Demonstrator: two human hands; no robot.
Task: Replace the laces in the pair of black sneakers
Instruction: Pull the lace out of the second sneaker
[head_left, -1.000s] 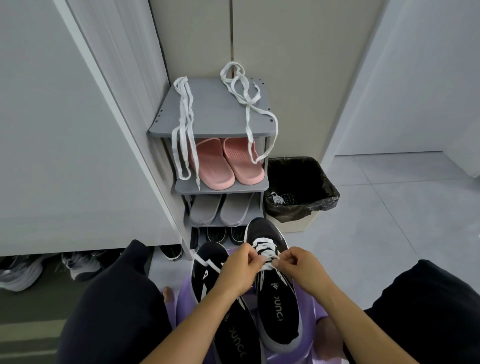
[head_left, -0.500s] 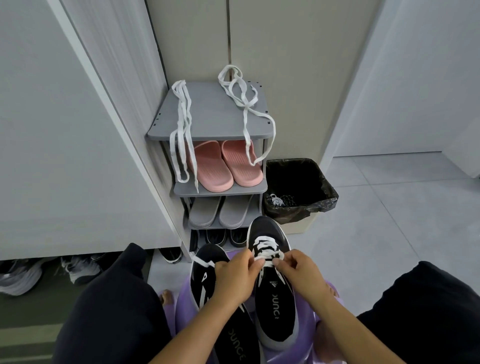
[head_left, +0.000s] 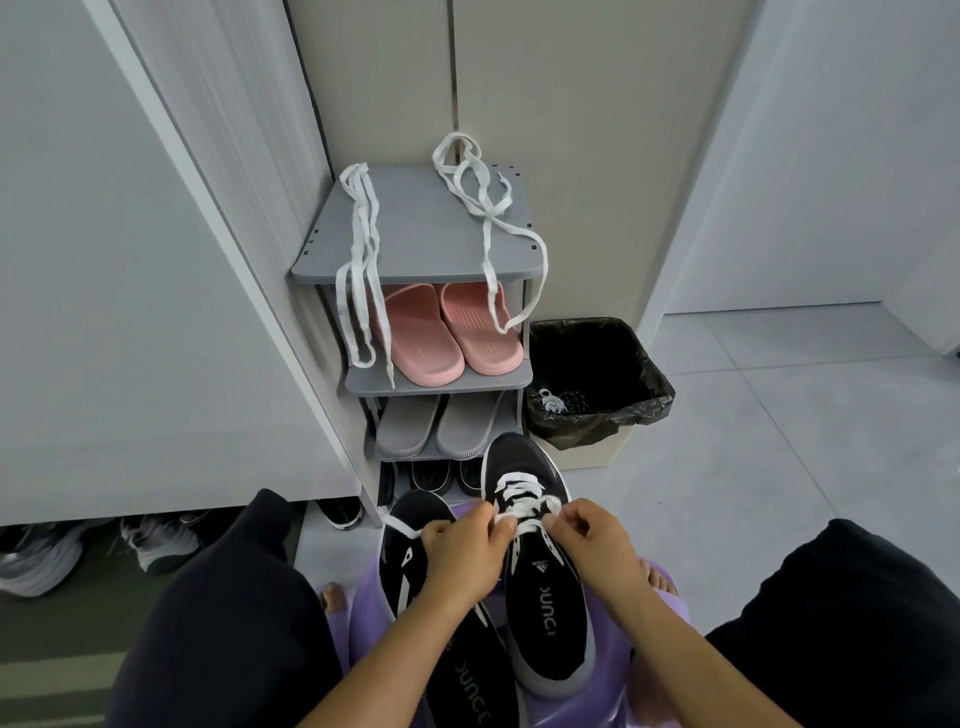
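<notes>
Both hands meet over the laced sneaker (head_left: 545, 613), which lies toe-away directly beneath the fingers on a purple stool (head_left: 615, 670). The left hand (head_left: 462, 558) has thumb and forefinger pinched on the white lace (head_left: 519, 491) at the near end of the lacing, its other fingers curled under. The right hand (head_left: 597, 551) pinches the same lace just beside the left fingertips, its knuckles bent. The crossed rows of lace run on from the fingertips toward the toe. A loose end trails from under the left fingers across the second sneaker (head_left: 395, 571), which lies touching the first, mostly below the left wrist; how that end is held I cannot quite tell. Well beyond the fingertips stands a grey shoe rack (head_left: 426, 239) with two loose laces (head_left: 363, 249) draped over its top, pink slippers (head_left: 431, 338) on the shelf below, and a lined bin (head_left: 644, 364) just beside it.
</notes>
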